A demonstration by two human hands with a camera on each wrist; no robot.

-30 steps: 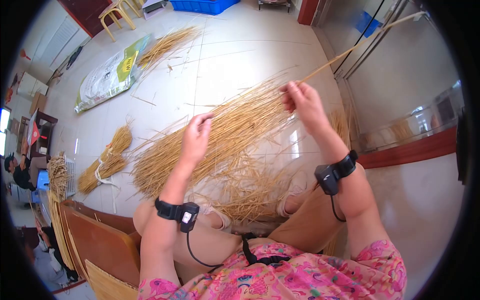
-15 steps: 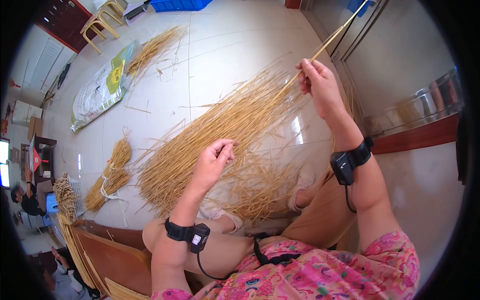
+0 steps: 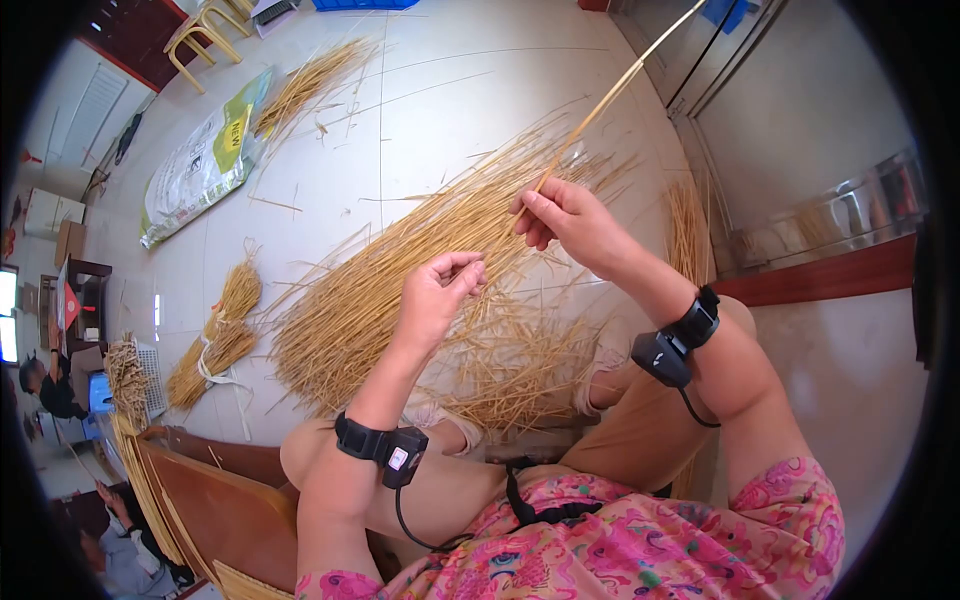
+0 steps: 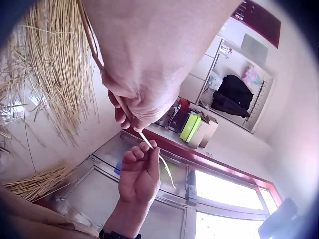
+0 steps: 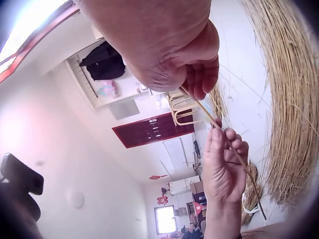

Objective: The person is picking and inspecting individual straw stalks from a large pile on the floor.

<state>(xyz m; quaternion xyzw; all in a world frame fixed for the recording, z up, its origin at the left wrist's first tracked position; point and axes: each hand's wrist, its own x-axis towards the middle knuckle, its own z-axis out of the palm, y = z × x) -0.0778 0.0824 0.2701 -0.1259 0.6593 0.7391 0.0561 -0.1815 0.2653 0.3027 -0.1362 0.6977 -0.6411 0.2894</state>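
My right hand (image 3: 570, 222) pinches a long straw stalk (image 3: 612, 92) between thumb and fingers; the stalk slants up and away toward the metal doors. Lower and to the left, my left hand (image 3: 437, 300) has its thumb and fingertips drawn together. The right wrist view shows this left hand (image 5: 224, 172) pinching the same stalk (image 5: 255, 191), whose thin end runs past the palm. Both hands hover over a broad spread of straw (image 3: 400, 285) on the floor. Short loose straw (image 3: 515, 375) lies between the person's feet.
A tied straw bundle (image 3: 218, 330) lies on the left, with a printed bag (image 3: 205, 165) and more straw (image 3: 312, 85) beyond. Metal doors (image 3: 800, 140) stand at right, a brown wooden board (image 3: 215, 495) at lower left. Another person (image 3: 62, 390) is far left.
My left hand, spread above the straw a second ago, came down and closed its fingertips. My right hand moved out to the upper right, then back down-left near the left hand, stalk in its grip.
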